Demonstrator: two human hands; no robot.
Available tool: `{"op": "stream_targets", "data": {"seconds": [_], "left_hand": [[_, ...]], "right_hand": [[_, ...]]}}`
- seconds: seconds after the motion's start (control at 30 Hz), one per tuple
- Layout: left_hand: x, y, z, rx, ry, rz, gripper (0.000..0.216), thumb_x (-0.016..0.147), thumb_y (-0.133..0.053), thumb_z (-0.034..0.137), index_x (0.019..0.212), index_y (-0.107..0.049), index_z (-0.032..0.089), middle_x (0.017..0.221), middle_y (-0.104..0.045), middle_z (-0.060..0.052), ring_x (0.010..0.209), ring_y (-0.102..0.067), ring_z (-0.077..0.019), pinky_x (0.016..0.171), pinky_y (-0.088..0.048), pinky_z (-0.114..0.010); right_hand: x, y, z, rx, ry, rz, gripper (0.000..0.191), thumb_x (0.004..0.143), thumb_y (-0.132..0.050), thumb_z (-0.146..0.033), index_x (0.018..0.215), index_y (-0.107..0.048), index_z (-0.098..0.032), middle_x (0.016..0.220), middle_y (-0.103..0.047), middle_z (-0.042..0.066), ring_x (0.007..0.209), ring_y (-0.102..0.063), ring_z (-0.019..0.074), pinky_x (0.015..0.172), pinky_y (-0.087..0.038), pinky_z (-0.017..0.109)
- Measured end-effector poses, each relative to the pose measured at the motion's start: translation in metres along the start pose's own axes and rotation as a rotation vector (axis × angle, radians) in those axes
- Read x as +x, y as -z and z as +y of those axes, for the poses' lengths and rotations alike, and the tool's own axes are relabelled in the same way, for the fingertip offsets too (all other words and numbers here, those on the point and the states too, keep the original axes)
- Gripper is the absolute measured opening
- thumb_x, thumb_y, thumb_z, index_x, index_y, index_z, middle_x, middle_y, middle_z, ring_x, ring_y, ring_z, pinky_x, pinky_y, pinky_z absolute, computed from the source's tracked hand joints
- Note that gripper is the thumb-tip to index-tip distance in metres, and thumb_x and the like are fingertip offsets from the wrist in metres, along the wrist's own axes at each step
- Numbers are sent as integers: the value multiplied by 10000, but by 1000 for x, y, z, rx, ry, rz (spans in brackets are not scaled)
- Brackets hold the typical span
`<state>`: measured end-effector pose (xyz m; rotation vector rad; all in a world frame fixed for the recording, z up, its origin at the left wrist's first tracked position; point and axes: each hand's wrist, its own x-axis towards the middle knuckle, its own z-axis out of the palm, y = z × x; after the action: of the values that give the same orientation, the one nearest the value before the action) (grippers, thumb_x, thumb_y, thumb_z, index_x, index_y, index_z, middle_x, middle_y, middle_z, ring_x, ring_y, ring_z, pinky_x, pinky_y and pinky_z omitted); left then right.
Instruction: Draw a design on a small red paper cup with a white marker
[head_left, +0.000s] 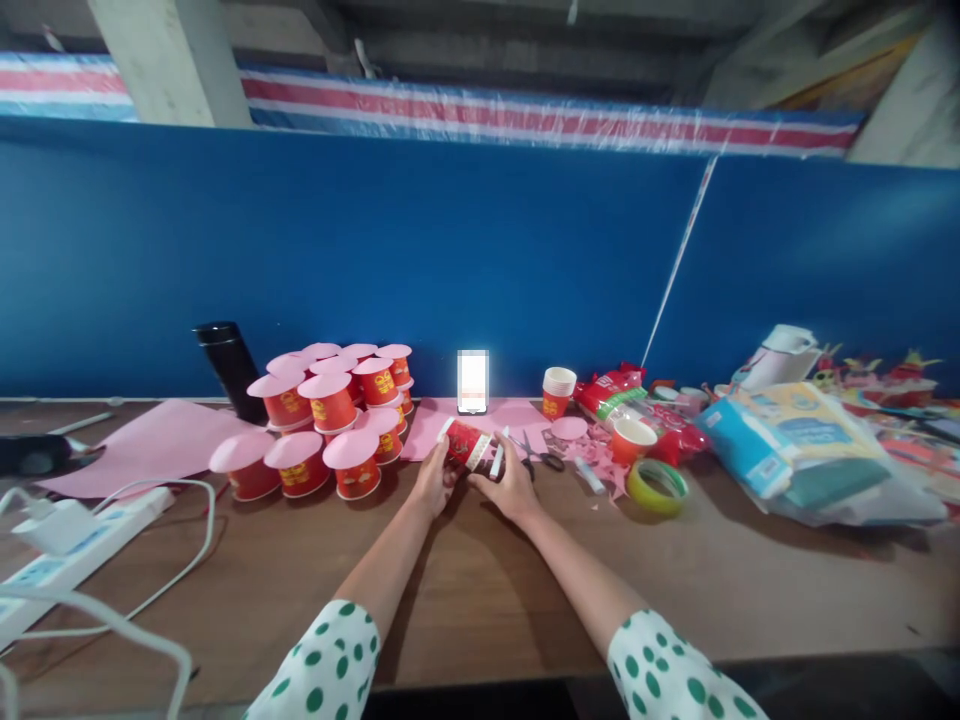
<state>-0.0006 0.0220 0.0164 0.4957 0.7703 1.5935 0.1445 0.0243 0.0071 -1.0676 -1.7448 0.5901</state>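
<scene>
My left hand (433,482) and my right hand (511,484) meet at the middle of the wooden table (480,590). Together they grip a red paper cup (466,443) that lies tilted on its side between them. My right hand also holds a white stick-like tube (497,455), upright beside the cup. Just behind my hands lie a pink paper sheet (517,415) and a lit phone (472,381) standing against the blue wall. To the left stands a pile of several red cups capped with pink paper discs (330,415).
Scissors (541,455), a pink disc (569,428), a stack of cups (558,391), an open cup (632,440) and a green tape roll (657,486) lie right of my hands. Bags (795,450) crowd the far right. A black flask (229,368), pink sheet (150,445) and power strip (67,545) sit left.
</scene>
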Motion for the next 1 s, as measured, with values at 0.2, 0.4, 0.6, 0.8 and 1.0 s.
{"op": "stream_targets", "data": {"seconds": [0.2, 0.4, 0.6, 0.8, 1.0], "left_hand": [[0, 0, -1, 11, -20, -16, 255, 731, -713, 337, 859, -601, 147, 752, -698, -40, 658, -664, -133, 650, -535, -229], [1, 2, -3, 50, -23, -20, 272, 739, -705, 349, 877, -592, 143, 752, -697, -55, 662, -668, -154, 660, -536, -261], [2, 3, -2, 10, -70, -42, 287, 756, -678, 383, 938, -597, 175, 878, -702, -52, 748, -675, -150, 736, -532, -274], [6, 8, 0, -66, -44, -23, 191, 756, -669, 278, 909, -612, 181, 890, -703, -34, 771, -670, -145, 773, -535, -274], [5, 9, 1, -37, -22, -3, 184, 739, -675, 246, 899, -621, 173, 835, -695, -28, 735, -659, -131, 731, -532, -246]], "right_hand": [[1, -2, 4, 46, 8, 27, 787, 633, -751, -296, 1330, -405, -174, 1273, -552, 145, 1165, -542, 281, 994, -425, 436], [2, -4, 9, 90, 8, 42, 742, 663, -723, -308, 1322, -413, -163, 1221, -583, 135, 1094, -586, 267, 948, -466, 420], [2, -4, 11, 181, 0, 22, 712, 685, -708, -326, 1312, -412, -161, 1170, -610, 120, 957, -647, 234, 862, -520, 386], [3, -2, 4, 223, -44, 7, 678, 699, -697, -350, 1289, -443, -136, 1115, -635, 122, 904, -659, 226, 800, -545, 357], [2, 0, 2, 222, -68, -4, 665, 713, -694, -391, 1284, -467, -137, 1092, -648, 125, 903, -660, 244, 773, -558, 379]]}}
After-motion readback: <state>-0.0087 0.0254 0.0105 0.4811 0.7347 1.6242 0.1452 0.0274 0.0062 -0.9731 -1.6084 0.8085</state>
